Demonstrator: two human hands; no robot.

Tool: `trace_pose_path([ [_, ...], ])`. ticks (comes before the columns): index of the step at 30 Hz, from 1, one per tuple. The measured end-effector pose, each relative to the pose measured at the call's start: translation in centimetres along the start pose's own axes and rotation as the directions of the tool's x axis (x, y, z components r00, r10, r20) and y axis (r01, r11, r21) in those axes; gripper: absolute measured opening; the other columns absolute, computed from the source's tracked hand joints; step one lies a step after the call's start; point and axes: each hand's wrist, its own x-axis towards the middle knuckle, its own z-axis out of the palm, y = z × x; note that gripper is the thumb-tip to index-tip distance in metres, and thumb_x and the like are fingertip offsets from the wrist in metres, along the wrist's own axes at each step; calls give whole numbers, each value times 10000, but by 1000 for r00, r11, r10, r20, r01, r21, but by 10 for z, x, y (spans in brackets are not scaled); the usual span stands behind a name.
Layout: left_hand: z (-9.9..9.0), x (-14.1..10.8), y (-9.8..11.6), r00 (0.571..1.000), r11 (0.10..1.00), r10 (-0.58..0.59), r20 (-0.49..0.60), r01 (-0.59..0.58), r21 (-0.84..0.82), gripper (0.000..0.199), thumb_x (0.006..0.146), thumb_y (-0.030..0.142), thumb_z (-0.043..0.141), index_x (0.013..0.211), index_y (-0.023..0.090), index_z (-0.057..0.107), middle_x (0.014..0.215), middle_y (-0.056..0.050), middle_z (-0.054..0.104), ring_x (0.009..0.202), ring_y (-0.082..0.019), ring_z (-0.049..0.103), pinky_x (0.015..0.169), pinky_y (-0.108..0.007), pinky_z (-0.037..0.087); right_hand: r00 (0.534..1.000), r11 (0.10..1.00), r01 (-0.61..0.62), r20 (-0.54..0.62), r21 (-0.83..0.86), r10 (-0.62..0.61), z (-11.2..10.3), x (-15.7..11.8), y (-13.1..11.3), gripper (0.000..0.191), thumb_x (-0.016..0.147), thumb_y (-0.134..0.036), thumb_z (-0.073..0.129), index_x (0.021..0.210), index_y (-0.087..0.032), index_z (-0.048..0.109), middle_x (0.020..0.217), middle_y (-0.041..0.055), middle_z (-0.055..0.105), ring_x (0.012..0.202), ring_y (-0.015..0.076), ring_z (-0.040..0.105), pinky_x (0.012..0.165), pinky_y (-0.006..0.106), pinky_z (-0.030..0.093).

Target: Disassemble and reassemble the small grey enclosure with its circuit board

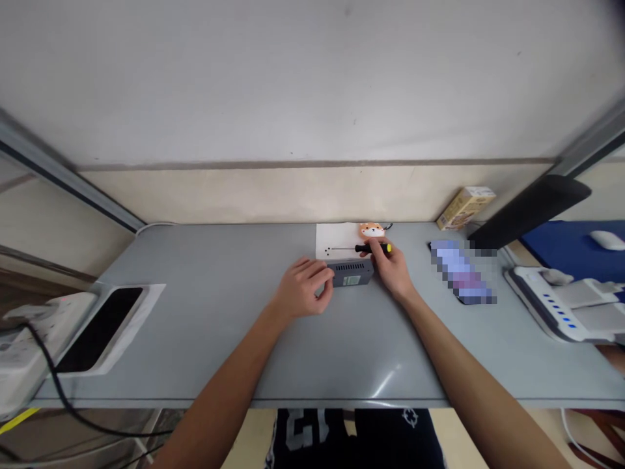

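A dark grey box-shaped device (364, 277) with a row of vent slots and a pale label stands on the grey desk. My left hand (305, 286) grips its left end, fingers curled over the edge. In my right hand (390, 267) is a screwdriver (362, 248) with a black and yellow handle, held level behind the device, its thin shaft pointing left. Below the shaft tip, several tiny dark screws (327, 251) lie on a white sheet of paper (336, 234). An orange and white animal-face pouch (372, 230) sits on the paper's right part.
A black phone (107, 329) lies on paper at the left, beside a white power strip (19, 352) with a black cable. To the right are a blurred-out phone (461, 273), a small box (466, 207), a black upright object (532, 212) and another power strip (551, 306). A wall rises behind the desk.
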Motion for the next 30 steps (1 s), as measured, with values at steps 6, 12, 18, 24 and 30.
trace_pose_path([
  [6, 3, 6, 9, 998, 999, -46, -40, 46, 3, 198, 887, 168, 595, 1068, 218, 658, 1048, -74, 707, 949, -226, 642, 823, -380, 489, 998, 999, 33, 58, -14, -32, 2, -2, -3, 467, 902, -640, 585, 1036, -203, 679, 871, 66, 760, 735, 173, 625, 660, 276, 448],
  [12, 5, 4, 8, 997, 994, -48, 62, 54, -94, 275, 907, 106, 544, 1141, 219, 636, 1130, -71, 703, 1026, -220, 634, 907, -383, 486, 998, 993, 1, -65, 114, 6, -5, 0, -2, 452, 895, -638, 592, 1000, -215, 710, 818, 30, 757, 591, 122, 491, 573, 261, 382],
  [18, -5, 7, 6, 995, 995, -93, 18, 93, -17, 203, 813, 126, 597, 998, 202, 629, 1017, -68, 709, 952, -239, 637, 855, -403, 462, 984, 920, -87, -111, 383, 139, -19, 3, -9, 452, 853, -637, 637, 805, -191, 692, 569, -1, 623, 463, 97, 413, 447, 267, 275],
  [24, 3, 13, 19, 983, 988, -132, -125, 141, 60, 148, 886, 178, 627, 1025, 217, 664, 1035, -57, 746, 990, -228, 669, 919, -401, 452, 960, 881, -114, -179, 459, 217, -31, 8, -16, 333, 822, -474, 692, 667, -189, 616, 568, -12, 590, 407, 74, 454, 381, 238, 246],
  [30, 15, 18, 31, 995, 992, -66, -69, 73, 106, 221, 941, 252, 654, 1159, 228, 678, 1126, -48, 764, 1065, -236, 674, 977, -411, 428, 939, 886, -163, -208, 434, 274, -39, 11, -15, 334, 828, -440, 648, 613, -193, 584, 426, -35, 464, 366, 76, 371, 371, 230, 238],
])
